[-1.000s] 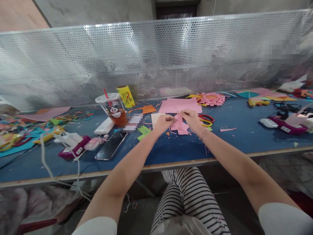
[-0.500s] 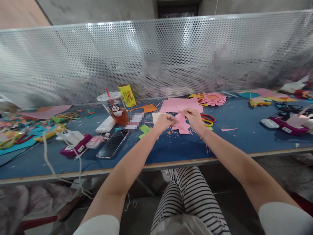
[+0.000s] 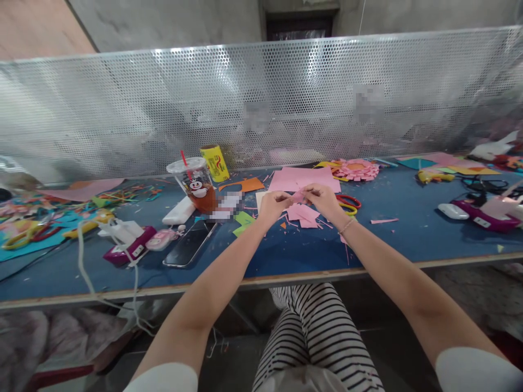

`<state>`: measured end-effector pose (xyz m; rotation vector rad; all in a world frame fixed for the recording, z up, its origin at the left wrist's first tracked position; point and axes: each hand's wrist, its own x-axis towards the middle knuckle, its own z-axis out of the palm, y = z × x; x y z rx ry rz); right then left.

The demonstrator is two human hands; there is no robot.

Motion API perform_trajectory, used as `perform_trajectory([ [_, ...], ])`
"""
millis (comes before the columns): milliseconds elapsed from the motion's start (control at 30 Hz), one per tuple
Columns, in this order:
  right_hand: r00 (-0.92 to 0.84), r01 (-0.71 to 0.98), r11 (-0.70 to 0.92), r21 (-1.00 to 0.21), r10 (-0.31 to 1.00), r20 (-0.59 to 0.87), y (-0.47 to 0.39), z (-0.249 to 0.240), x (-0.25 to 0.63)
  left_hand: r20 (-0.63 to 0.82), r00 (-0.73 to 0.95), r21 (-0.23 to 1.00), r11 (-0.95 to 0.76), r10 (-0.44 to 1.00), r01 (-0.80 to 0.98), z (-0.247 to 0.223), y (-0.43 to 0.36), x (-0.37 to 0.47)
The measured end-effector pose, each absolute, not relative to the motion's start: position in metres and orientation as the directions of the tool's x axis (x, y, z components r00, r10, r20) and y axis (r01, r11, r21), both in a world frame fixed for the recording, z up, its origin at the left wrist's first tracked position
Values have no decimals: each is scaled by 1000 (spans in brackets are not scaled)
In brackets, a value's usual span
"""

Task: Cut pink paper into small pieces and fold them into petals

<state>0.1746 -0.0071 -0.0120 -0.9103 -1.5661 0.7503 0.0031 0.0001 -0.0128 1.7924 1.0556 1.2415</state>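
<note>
Both of my hands pinch a small piece of pink paper (image 3: pixel 298 196) between them, just above the table. My left hand (image 3: pixel 276 206) has its fingers closed on the left side of the piece. The fingers of my right hand (image 3: pixel 322 198) are closed on its right side. Below them lie several cut pink paper pieces (image 3: pixel 305 215). A larger pink sheet (image 3: pixel 302 178) lies flat behind my hands. Scissors with red and yellow handles (image 3: pixel 350 204) rest beside my right hand, their blades hidden. Green paper scraps (image 3: pixel 244 222) lie left of my left wrist.
On the blue table (image 3: pixel 294 256), a drink cup (image 3: pixel 200 188), a phone (image 3: pixel 190 243) and a purple power strip (image 3: pixel 129 246) stand to the left. A pink fringed paper ring (image 3: pixel 357 170) lies behind. A perforated metal screen (image 3: pixel 229 109) runs along the back.
My hands have brought the pink piece level between their fingertips, and both now grip it. The cut pieces beneath are less covered. The view has tilted slightly upward.
</note>
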Motion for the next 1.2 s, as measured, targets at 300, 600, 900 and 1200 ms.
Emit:
perform_trajectory([
  [300, -212, 335, 749, -572, 651, 729, -12, -11, 174, 305, 13, 936, -298, 952, -186, -13, 7, 2],
  [600, -139, 6, 552, -834, 826, 546, -12, -13, 170, 332, 62, 890, -291, 941, -351, -10, 5, 4],
  [900, -143, 406, 623, -668, 766, 627, -3, -24, 170, 253, 160, 884, -161, 954, -439, -8, -1, 7],
  [1200, -226, 560, 726, -400, 598, 769, -4, -27, 168, 199, 279, 910, -72, 939, -409, -12, -6, 12],
])
